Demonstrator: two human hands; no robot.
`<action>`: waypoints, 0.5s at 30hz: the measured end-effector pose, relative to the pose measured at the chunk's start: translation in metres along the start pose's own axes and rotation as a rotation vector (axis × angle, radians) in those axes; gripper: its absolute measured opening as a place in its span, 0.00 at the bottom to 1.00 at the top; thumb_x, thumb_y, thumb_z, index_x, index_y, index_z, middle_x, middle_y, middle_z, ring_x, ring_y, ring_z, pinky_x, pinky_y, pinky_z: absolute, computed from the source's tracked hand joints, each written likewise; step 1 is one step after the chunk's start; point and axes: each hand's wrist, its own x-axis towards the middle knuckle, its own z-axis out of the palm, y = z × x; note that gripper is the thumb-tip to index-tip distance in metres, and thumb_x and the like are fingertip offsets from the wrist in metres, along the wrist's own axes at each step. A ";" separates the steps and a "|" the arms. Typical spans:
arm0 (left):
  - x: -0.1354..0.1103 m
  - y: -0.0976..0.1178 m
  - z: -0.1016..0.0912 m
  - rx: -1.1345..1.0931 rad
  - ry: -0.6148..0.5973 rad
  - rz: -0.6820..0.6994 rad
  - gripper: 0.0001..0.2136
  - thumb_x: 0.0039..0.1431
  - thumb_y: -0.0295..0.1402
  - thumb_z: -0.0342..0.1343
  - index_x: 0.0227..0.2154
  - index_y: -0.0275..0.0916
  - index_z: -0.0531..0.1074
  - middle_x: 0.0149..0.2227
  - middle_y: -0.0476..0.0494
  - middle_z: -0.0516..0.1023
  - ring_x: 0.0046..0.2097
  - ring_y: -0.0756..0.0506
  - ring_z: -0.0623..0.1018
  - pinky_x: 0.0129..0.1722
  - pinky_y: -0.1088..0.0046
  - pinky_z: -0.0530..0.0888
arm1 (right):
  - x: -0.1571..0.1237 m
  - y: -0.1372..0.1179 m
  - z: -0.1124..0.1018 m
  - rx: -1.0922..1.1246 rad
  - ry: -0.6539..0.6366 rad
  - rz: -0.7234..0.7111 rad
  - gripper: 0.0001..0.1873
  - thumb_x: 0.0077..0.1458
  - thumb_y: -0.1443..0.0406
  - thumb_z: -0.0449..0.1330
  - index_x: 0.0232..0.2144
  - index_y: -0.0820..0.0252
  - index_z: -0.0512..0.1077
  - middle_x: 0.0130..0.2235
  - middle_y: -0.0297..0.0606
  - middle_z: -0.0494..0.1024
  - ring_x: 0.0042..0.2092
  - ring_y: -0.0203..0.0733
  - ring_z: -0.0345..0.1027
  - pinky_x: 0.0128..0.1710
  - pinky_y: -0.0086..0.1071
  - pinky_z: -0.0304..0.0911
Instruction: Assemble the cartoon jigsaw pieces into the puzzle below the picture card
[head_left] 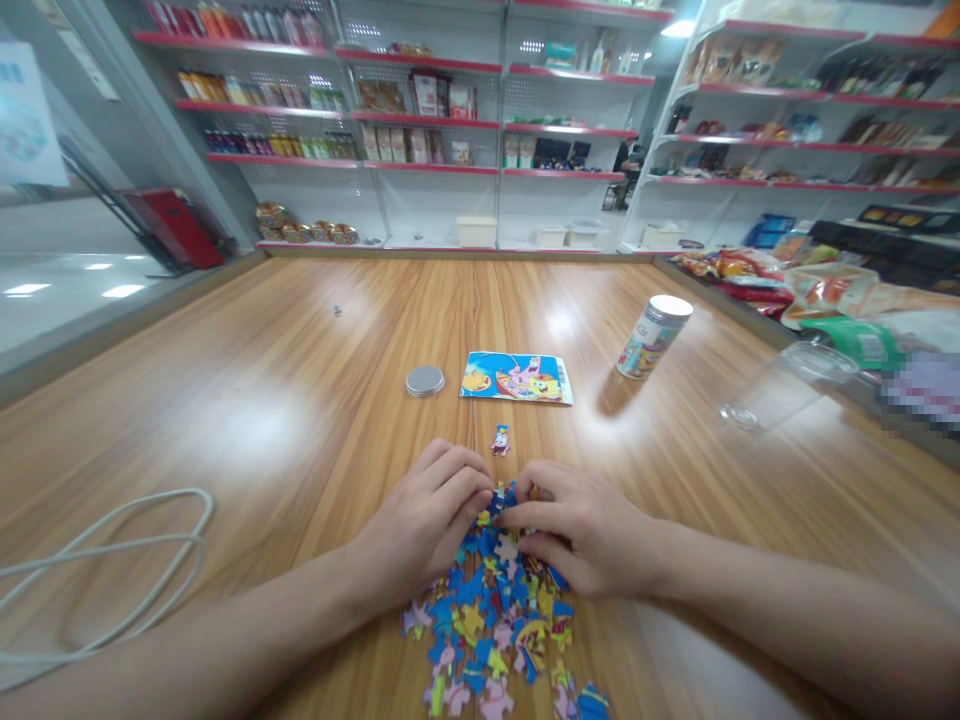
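My L hand (427, 510): fingers bunched, can't tell if gripping; R hand (581, 525): thumb & index apart. Pcs (471, 622) piled btwn & nearer me; quick sweep might scatter some.

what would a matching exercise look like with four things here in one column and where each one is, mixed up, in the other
Things
1. pile of puzzle pieces
2. round lid
3. cable
4. can with a white top

Places
A. in loops at the left edge of the view
B. standing to the right of the cartoon sheet
C. spread out loosely, with the left hand and right hand at its far end
D. lying flat just left of the cartoon sheet

Right pairs: 1-C, 2-D, 3-A, 4-B
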 end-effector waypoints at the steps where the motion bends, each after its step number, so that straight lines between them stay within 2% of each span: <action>1: 0.000 -0.001 -0.001 0.007 0.026 -0.016 0.06 0.70 0.26 0.48 0.39 0.37 0.71 0.43 0.41 0.74 0.46 0.44 0.70 0.47 0.63 0.72 | 0.000 0.000 0.000 0.000 0.001 -0.001 0.15 0.60 0.66 0.60 0.49 0.57 0.77 0.43 0.42 0.71 0.41 0.43 0.66 0.38 0.37 0.65; 4: 0.003 -0.011 -0.003 0.058 0.079 -0.137 0.07 0.70 0.29 0.49 0.36 0.37 0.71 0.42 0.41 0.74 0.46 0.43 0.70 0.48 0.61 0.70 | 0.000 0.000 -0.002 0.005 0.004 -0.003 0.14 0.60 0.66 0.59 0.48 0.56 0.77 0.42 0.41 0.71 0.40 0.42 0.66 0.37 0.37 0.64; 7: 0.007 -0.022 -0.004 0.060 0.023 -0.284 0.11 0.71 0.34 0.48 0.34 0.38 0.72 0.42 0.42 0.75 0.46 0.43 0.71 0.49 0.59 0.69 | 0.000 -0.001 -0.001 0.023 0.010 0.014 0.12 0.59 0.68 0.59 0.44 0.56 0.78 0.42 0.41 0.71 0.40 0.42 0.66 0.37 0.36 0.64; 11: 0.009 -0.025 -0.005 0.031 -0.012 -0.341 0.13 0.70 0.37 0.49 0.32 0.39 0.74 0.42 0.43 0.75 0.47 0.42 0.71 0.50 0.59 0.68 | 0.000 0.000 0.002 0.107 0.035 -0.006 0.07 0.59 0.69 0.61 0.39 0.57 0.78 0.42 0.40 0.72 0.41 0.40 0.68 0.39 0.34 0.66; 13: 0.010 -0.022 -0.007 -0.003 0.002 -0.363 0.13 0.70 0.37 0.49 0.31 0.39 0.73 0.42 0.43 0.75 0.48 0.43 0.71 0.51 0.60 0.69 | 0.000 0.002 0.003 0.151 0.099 -0.026 0.06 0.59 0.69 0.61 0.38 0.58 0.78 0.40 0.39 0.72 0.39 0.39 0.68 0.37 0.33 0.65; 15: 0.010 -0.019 -0.008 -0.032 0.024 -0.392 0.13 0.68 0.36 0.50 0.29 0.38 0.73 0.42 0.43 0.75 0.48 0.43 0.72 0.51 0.60 0.69 | 0.001 0.006 0.003 0.148 0.221 -0.017 0.05 0.59 0.69 0.61 0.37 0.60 0.77 0.37 0.38 0.72 0.37 0.38 0.68 0.35 0.31 0.64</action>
